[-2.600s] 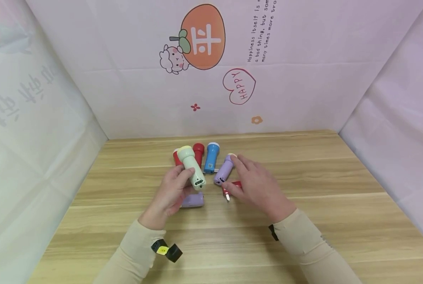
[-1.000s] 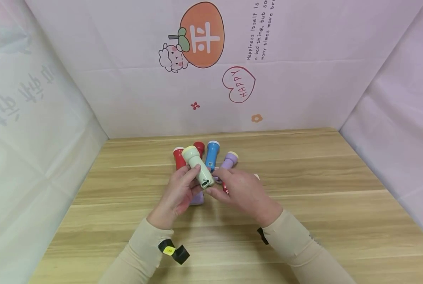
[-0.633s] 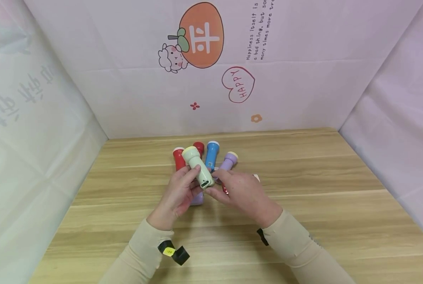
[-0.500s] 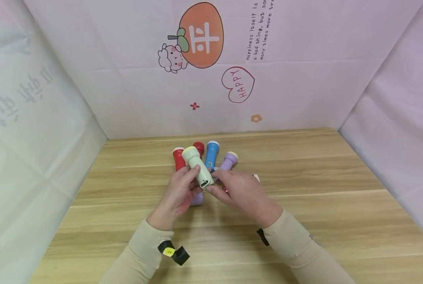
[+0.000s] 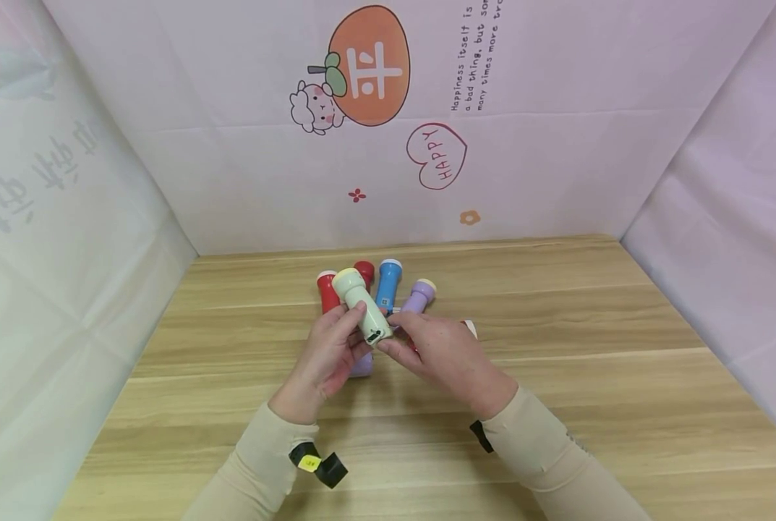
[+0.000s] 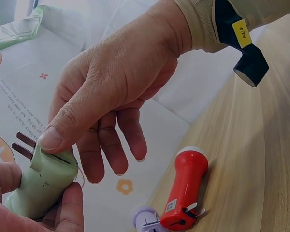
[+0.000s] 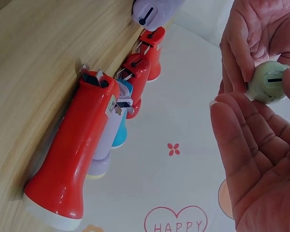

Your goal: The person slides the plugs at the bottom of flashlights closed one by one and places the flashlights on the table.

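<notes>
Up on the far wall, a heart (image 5: 437, 157) reads "HAPPY", with a line starting "Happiness itself is" further right; the labels on the torches are too small to read. Centre of the wooden table (image 5: 557, 318), the left hand (image 5: 325, 358) curls round the pale green torch (image 5: 360, 305), lifted with its plug end nearest. The right hand (image 5: 442, 352) has fingers loosely extended, thumb (image 6: 63, 128) pressing the folded-out prongs (image 6: 23, 145). Behind lie the red (image 5: 326, 290), blue (image 5: 388, 284) and purple torch (image 5: 419, 296).
</notes>
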### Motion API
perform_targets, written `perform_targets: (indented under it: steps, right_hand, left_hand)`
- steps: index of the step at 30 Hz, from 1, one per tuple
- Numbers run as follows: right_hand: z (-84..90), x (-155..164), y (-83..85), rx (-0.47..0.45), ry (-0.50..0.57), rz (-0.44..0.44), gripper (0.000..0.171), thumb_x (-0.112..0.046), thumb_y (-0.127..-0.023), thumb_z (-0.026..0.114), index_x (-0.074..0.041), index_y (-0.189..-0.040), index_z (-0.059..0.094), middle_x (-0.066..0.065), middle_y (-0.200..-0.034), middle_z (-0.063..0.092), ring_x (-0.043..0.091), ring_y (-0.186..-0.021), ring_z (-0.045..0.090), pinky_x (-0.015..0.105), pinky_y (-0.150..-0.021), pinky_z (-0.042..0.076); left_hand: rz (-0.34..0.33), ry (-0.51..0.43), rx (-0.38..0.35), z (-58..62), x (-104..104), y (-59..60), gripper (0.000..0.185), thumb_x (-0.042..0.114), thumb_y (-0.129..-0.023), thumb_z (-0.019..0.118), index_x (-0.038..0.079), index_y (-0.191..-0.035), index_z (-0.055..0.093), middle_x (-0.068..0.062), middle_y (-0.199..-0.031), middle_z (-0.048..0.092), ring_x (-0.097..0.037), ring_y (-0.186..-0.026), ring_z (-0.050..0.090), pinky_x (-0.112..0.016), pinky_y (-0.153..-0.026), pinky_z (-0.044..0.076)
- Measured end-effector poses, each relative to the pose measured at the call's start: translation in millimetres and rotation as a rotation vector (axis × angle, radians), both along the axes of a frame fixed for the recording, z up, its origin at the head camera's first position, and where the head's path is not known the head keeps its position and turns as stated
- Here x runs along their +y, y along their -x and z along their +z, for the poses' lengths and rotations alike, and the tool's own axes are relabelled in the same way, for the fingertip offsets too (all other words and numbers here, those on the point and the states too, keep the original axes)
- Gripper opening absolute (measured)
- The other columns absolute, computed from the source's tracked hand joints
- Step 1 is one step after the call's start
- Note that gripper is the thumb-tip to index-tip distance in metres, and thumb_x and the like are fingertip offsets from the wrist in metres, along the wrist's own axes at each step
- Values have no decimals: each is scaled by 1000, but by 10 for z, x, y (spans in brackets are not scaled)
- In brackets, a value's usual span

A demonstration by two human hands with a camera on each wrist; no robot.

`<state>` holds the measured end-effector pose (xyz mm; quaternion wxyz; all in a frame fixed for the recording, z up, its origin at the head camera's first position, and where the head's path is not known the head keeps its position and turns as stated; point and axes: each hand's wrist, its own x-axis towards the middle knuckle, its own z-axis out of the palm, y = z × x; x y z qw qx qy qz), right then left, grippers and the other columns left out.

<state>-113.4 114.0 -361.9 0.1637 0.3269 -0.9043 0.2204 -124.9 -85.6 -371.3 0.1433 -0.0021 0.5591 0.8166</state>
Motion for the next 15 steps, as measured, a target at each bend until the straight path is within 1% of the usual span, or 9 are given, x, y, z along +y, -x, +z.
perform_targets:
  steps: [3,8,12,15]
  right_hand:
    - [-2,-4,-3,-27,14,-1,31,-39,-97,75,-13,-113,68,-10,-79,66,1,-63,54,18,-59,49]
    - [6,-15,-11,-81,49,1,32,-37,-97,75,-12,-115,67,-7,-85,72,1,-71,63,20,-65,56]
    - [19,-20,-16,-110,73,7,31,-34,-96,76,-12,-115,67,-6,-87,74,2,-75,67,21,-67,57]
    - [32,-22,-19,-120,85,10,29,-33,-96,76,-12,-114,68,-6,-88,74,2,-76,69,21,-68,58]
  left_hand:
    - [3,-3,-3,-3,2,-1,48,27,-112,49,-7,-145,45,-14,-127,71,-13,-104,71,-26,-92,59]
    - [14,-22,-7,-2,13,-6,45,24,-112,48,-6,-145,45,-8,-119,73,-11,-102,71,-25,-90,59]
    - [9,-36,-2,5,21,-12,44,23,-112,47,-6,-145,45,-2,-111,73,-10,-100,70,-24,-89,59]
    - [6,-40,-2,4,23,-14,47,24,-112,47,-7,-146,44,-3,-112,73,-10,-100,70,-24,-90,59]
